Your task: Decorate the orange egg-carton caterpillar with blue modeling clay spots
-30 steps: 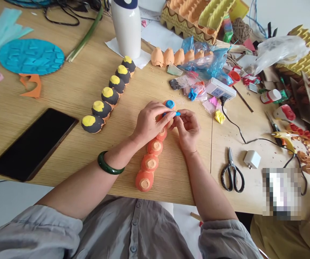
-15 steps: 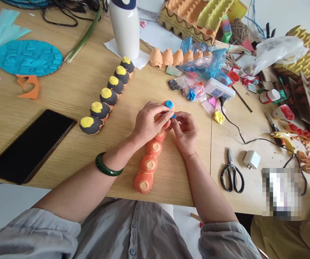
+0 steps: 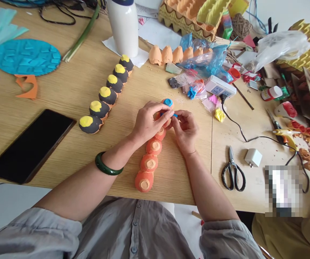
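A strip of orange egg-carton cups (image 3: 149, 163) runs away from the table's front edge, its far cup topped with blue clay (image 3: 168, 102). Over the strip's far part, my left hand (image 3: 151, 120) pinches a small blue clay piece (image 3: 175, 115). My right hand (image 3: 185, 130) has its fingers closed on the same blue piece from the right. The fingers partly hide the piece and the cups under it. To the left lies a strip of black cups (image 3: 100, 109) with yellow tops.
A black tablet (image 3: 31, 145) lies at left, a white bottle (image 3: 124, 28) stands behind. Scissors (image 3: 233, 171), a white adapter (image 3: 253, 157) and a power strip (image 3: 220, 88) with its cable are at right. Egg trays (image 3: 192, 21) and plastic bags fill the back right.
The view has shifted slightly. Both hands stay at the same spot over the strip, with the blue piece still between their fingers.
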{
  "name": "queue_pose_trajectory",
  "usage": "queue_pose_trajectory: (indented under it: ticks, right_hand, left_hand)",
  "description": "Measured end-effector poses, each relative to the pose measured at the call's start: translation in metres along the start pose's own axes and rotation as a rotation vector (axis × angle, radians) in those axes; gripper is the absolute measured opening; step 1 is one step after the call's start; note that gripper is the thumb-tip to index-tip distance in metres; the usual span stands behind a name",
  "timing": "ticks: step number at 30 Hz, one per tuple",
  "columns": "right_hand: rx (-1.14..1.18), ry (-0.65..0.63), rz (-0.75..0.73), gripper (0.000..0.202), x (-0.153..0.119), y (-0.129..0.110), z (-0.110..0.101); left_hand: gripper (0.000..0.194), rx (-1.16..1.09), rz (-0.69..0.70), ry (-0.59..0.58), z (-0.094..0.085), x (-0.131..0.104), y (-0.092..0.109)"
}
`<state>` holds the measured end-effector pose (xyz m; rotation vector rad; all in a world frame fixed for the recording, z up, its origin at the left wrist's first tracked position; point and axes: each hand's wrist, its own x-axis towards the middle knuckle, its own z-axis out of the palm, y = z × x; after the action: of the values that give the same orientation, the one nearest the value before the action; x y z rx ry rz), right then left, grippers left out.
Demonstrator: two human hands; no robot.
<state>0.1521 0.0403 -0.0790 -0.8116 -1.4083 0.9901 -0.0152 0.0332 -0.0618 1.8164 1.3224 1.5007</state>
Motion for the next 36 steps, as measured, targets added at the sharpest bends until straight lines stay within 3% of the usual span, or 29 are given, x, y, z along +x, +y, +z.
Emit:
queue_pose_trajectory:
  ticks: [4,9,14,22,28,36]
  right_hand:
    - [0.042,-0.013,-0.058,0.027,-0.001,0.007,-0.001]
    - [-0.002,-0.026,-0.067,0.033,-0.002,0.011,-0.001]
    - [0.007,-0.029,-0.048,0.034,-0.002,0.011,0.0]
    - [-0.037,-0.011,-0.052,0.038,-0.003,0.013,0.0]
    - [-0.016,-0.035,-0.062,0.036,-0.002,0.013,-0.001]
    - [-0.019,-0.01,-0.08,0.03,-0.002,0.013,-0.001]
  left_hand:
    - [0.027,-0.051,-0.011,-0.014,0.001,0.0,0.0]
    - [0.022,-0.015,0.019,0.023,0.0,0.0,-0.002]
    - [0.032,-0.074,-0.049,0.025,-0.001,0.0,0.001]
    - [0.02,-0.018,0.077,0.037,0.001,0.0,-0.005]
    - [0.018,-0.018,0.065,0.066,0.003,-0.001,-0.005]
    - [0.026,-0.094,-0.003,0.014,0.0,-0.001,0.001]
